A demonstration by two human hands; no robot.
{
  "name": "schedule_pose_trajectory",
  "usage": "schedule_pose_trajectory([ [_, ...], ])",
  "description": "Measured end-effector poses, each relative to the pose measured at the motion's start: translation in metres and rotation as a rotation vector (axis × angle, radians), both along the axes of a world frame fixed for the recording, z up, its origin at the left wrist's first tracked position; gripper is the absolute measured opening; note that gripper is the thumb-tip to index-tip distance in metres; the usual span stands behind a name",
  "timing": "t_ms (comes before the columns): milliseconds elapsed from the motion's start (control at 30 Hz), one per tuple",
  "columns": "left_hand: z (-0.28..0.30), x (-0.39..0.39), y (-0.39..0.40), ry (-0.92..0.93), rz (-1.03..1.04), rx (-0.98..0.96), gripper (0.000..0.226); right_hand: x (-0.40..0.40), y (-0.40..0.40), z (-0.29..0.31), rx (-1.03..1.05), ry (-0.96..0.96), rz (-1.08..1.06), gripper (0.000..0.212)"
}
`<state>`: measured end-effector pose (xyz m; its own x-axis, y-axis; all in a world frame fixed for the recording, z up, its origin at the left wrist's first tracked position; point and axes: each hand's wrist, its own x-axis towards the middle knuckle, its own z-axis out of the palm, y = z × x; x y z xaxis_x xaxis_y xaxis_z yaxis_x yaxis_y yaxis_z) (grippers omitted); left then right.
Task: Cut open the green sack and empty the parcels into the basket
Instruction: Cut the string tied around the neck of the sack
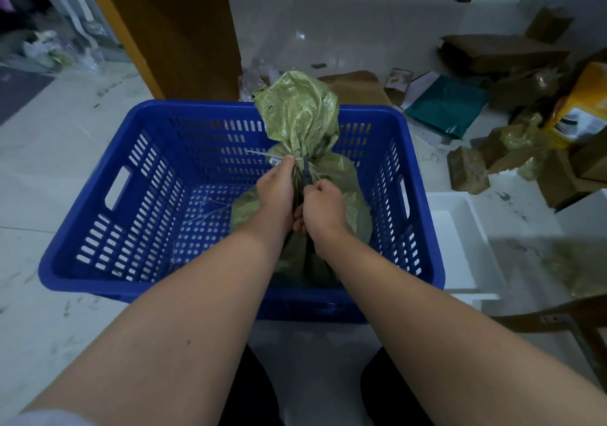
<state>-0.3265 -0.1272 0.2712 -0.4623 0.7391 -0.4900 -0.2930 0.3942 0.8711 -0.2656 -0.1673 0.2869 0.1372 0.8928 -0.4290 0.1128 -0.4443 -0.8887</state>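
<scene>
A green woven sack (pixel 300 116) stands upright in the right half of a blue perforated plastic basket (pixel 138 202) on the floor. Its neck is cinched by a white tie with a small tag (pixel 274 161). My left hand (pixel 276 192) grips the sack's neck just below the tie. My right hand (pixel 323 210) holds a dark pair of scissors (pixel 306 171), whose blades point up at the tied neck. The sack's lower part is partly hidden behind my hands. No parcels show.
A wooden post (pixel 184 31) rises behind the basket. Flattened cardboard, brown boxes (pixel 468 171), a teal mailer (pixel 448 105) and a yellow package (pixel 581 110) litter the floor at right. A white foam box (pixel 460 241) sits right of the basket. Pale tiled floor lies at left.
</scene>
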Motion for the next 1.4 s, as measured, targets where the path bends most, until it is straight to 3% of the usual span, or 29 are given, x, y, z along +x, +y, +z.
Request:
schedule_pose_trajectory([
  [367,-0.001,-0.004,-0.005,0.003,0.008,0.056,0.033,0.003,-0.004,0.003,-0.025,-0.02,0.042,0.021],
  [633,-0.001,-0.01,-0.001,0.177,-0.048,0.111,0.031,-0.001,0.0,0.017,-0.098,0.185,-0.033,0.023],
  [800,-0.001,-0.01,0.001,0.141,-0.066,0.026,0.044,0.004,0.006,0.026,-0.202,0.286,-0.022,0.029],
  [867,-0.002,-0.011,0.001,0.146,-0.083,0.05,0.044,0.004,0.009,0.027,-0.217,0.265,-0.007,0.027],
  [1033,-0.01,-0.014,0.009,0.435,-0.143,0.192,0.039,0.0,0.015,0.027,-0.218,0.146,-0.011,0.026],
  [1167,-0.011,-0.019,0.012,0.584,-0.188,0.203,0.043,-0.001,0.016,0.024,-0.1,-0.046,0.035,0.027],
  [1400,-0.005,-0.019,0.016,0.351,-0.188,0.001,0.04,-0.004,0.017,0.019,-0.12,-0.003,0.031,0.027],
])
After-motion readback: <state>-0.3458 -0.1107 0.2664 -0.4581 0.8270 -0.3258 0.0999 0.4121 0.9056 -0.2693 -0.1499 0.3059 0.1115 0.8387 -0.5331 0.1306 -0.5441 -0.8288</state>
